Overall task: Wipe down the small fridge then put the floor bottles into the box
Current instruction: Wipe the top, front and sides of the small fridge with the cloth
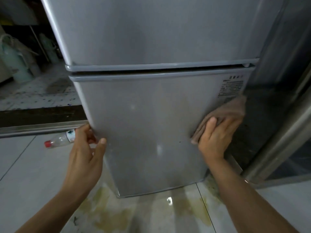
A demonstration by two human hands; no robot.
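Observation:
A small grey two-door fridge [143, 115] fills the middle of the view. My right hand [217, 137] presses a folded brown cloth [225, 113] flat against the lower door near its right edge, below a printed label. My left hand [87, 145] grips the lower door's left edge, thumb on the front and fingers curled round the side. A clear plastic bottle [59, 140] with a red cap lies on the floor behind my left hand, partly hidden by it.
The tiled floor [30, 174] is wet and yellow-stained in front of the fridge. A metal door track [33, 129] runs along the left. A metal frame [276, 148] stands at the right. A pale green jug [16, 64] and clutter sit at the back left.

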